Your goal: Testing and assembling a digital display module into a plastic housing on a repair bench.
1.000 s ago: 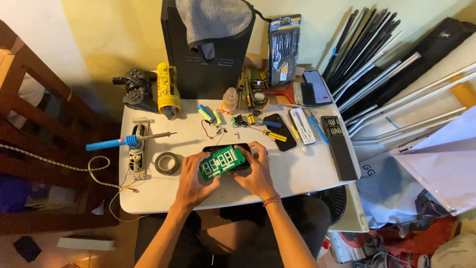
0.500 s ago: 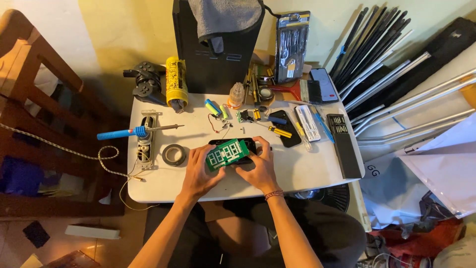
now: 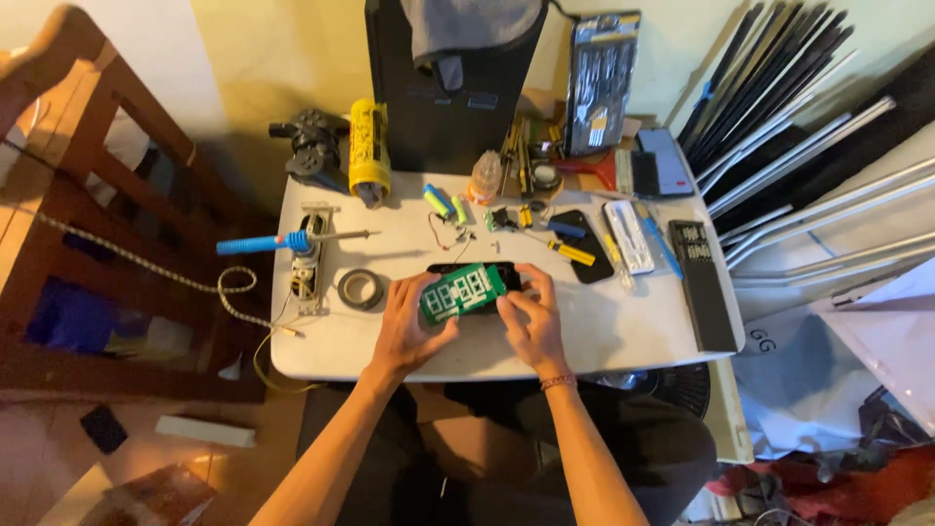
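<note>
Step in hand, as I judge it: seating the green circuit board (image 3: 464, 292) over the black housing (image 3: 474, 270) at mid-table; the board lies tilted across it, not yet flush. My left hand (image 3: 409, 326) grips the board's left end, fingers closed on its edge; my right hand (image 3: 531, 321) presses the right end, fingertips (image 3: 510, 301) together on top. Next move likely calls for squaring the board to the housing; soldering iron (image 3: 282, 242) and tape roll (image 3: 359, 288) lie well to the left.

A home hobby bench — soldering iron (image 3: 282, 242), tape roll (image 3: 359, 288), screwdrivers (image 3: 570, 251) on a white table (image 3: 623, 331).
</note>
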